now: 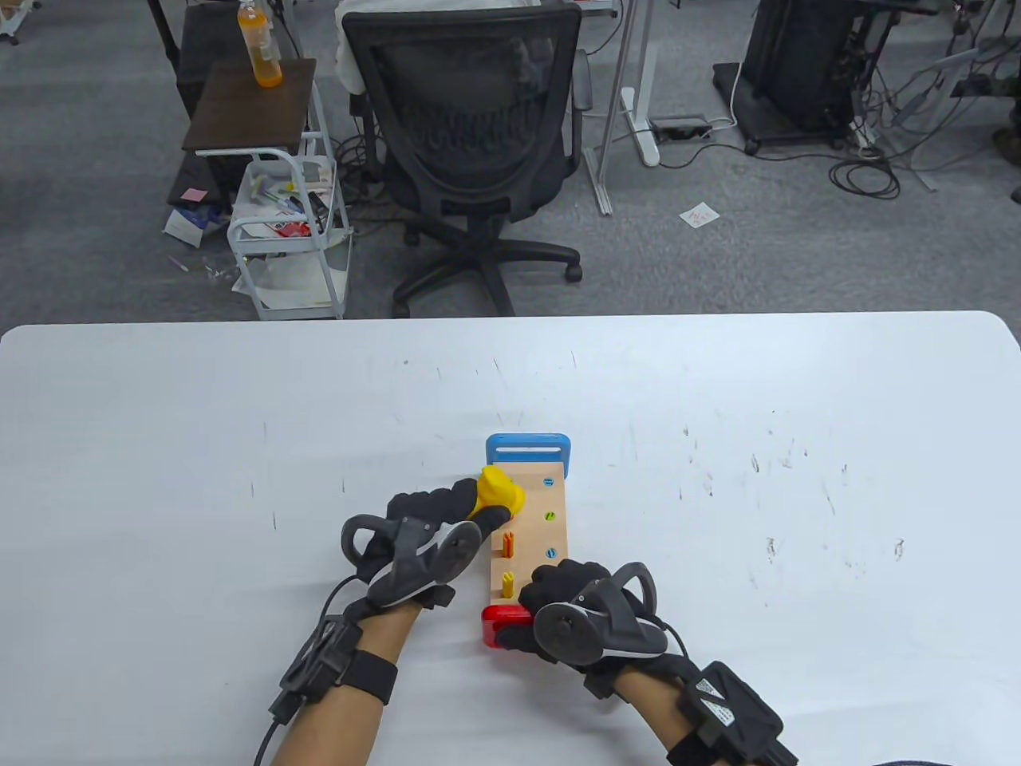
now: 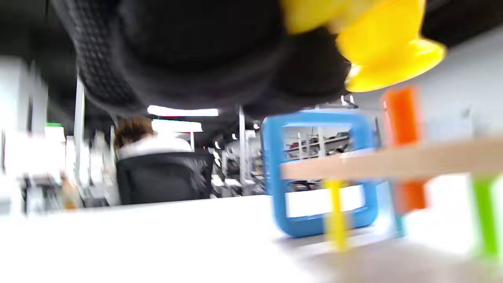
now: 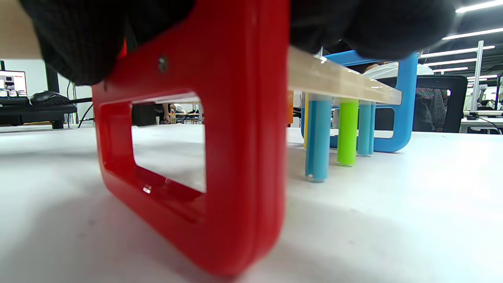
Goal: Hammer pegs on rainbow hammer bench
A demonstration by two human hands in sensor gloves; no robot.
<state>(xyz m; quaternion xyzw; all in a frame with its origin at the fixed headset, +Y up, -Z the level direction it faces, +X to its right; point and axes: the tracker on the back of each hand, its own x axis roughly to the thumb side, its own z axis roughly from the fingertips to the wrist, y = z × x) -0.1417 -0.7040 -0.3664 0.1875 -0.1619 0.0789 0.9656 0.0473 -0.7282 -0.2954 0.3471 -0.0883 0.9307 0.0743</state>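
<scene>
The hammer bench (image 1: 538,523) is a wooden board with a blue end (image 1: 529,452) far from me and a red end (image 1: 501,626) near me. My left hand (image 1: 435,523) grips the yellow hammer (image 1: 501,489) over the board's left row; the hammer head also shows in the left wrist view (image 2: 387,51). An orange peg (image 1: 507,543) and a yellow peg (image 1: 506,584) stand up on the left row. Two blue pegs and a green peg (image 1: 549,516) on the right row sit flush. My right hand (image 1: 570,594) holds the red end (image 3: 220,137).
The bench sits on a white table (image 1: 718,447). A black office chair (image 1: 471,144) and a small cart (image 1: 287,231) stand on the floor beyond the far edge.
</scene>
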